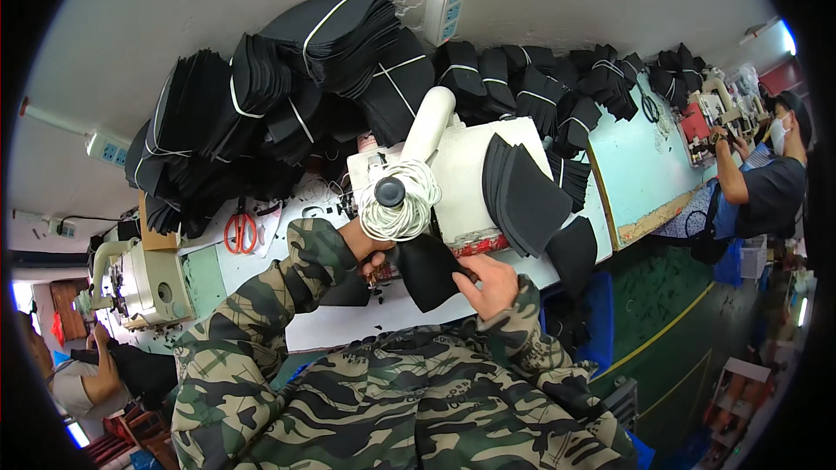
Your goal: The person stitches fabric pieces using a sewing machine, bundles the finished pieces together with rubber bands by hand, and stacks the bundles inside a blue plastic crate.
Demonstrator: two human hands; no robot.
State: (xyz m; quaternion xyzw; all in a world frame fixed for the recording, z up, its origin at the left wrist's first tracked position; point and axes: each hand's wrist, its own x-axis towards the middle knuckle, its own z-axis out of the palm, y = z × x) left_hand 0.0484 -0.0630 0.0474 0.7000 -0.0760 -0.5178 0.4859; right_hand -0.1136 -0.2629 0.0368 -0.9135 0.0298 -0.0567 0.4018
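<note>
While your right hand point(492, 287) pinches black piece point(427, 277) at sewing machine's point(466, 178) near side, left hand point(372, 263) sits half hidden, grip unclear. Step looks like lining piece up; next move probably needs flat, even guiding.

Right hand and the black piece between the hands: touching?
Touching. The head view shows the right hand with its fingertips on the right edge of the black piece, no gap visible.
</note>
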